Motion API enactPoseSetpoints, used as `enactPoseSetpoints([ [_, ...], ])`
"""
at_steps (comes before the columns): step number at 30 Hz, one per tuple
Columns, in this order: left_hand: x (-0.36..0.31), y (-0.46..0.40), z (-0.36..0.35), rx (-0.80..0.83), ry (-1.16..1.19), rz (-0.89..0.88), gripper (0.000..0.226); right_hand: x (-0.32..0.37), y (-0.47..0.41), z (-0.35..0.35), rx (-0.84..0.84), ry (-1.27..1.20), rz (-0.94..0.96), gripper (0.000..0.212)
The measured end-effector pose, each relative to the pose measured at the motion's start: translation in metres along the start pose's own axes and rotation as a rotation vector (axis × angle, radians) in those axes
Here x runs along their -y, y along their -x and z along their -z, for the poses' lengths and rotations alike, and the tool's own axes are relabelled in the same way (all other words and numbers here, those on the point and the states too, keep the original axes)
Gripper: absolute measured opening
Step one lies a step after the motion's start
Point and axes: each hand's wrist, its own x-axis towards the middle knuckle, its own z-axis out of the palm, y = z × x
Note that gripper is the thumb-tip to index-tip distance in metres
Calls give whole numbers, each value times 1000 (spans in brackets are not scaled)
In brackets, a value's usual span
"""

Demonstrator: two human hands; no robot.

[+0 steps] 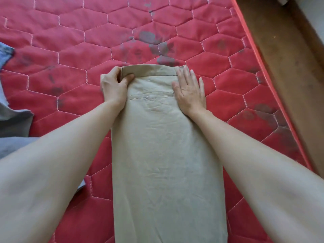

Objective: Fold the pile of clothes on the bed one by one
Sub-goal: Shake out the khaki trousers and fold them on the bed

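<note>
Beige trousers [164,155] lie lengthwise on the red quilted mattress [70,50], folded into one long strip that runs from the bottom edge of the view up to the middle. The waistband is at the far end, with a pocket seam just below it. My left hand [114,86] grips the left corner of the waistband, thumb on top and fingers curled round the edge. Flat on the right side of the waistband rests my right hand [190,90], its fingers straight and spread.
Grey and blue garments [12,120] lie at the left edge of the mattress. The mattress's right edge [273,88] runs diagonally, with brown wooden floor [289,58] beyond it. Dark stains mark the mattress beyond the waistband.
</note>
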Motion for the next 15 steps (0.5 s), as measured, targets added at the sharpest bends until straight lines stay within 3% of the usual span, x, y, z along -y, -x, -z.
enactPoseSetpoints([
  [5,-8,2,2,-64,-125,-19,46,0,2,13,85,-80,28,55],
  [8,-23,24,3,-50,-409,-125,57,-3,35,27,76,-289,-19,54],
  [12,-33,103,-3,135,-502,-383,56,-21,126,40,-93,-480,-108,45],
  [15,-26,168,-11,329,-594,-472,56,-40,189,47,-203,-550,-311,36],
])
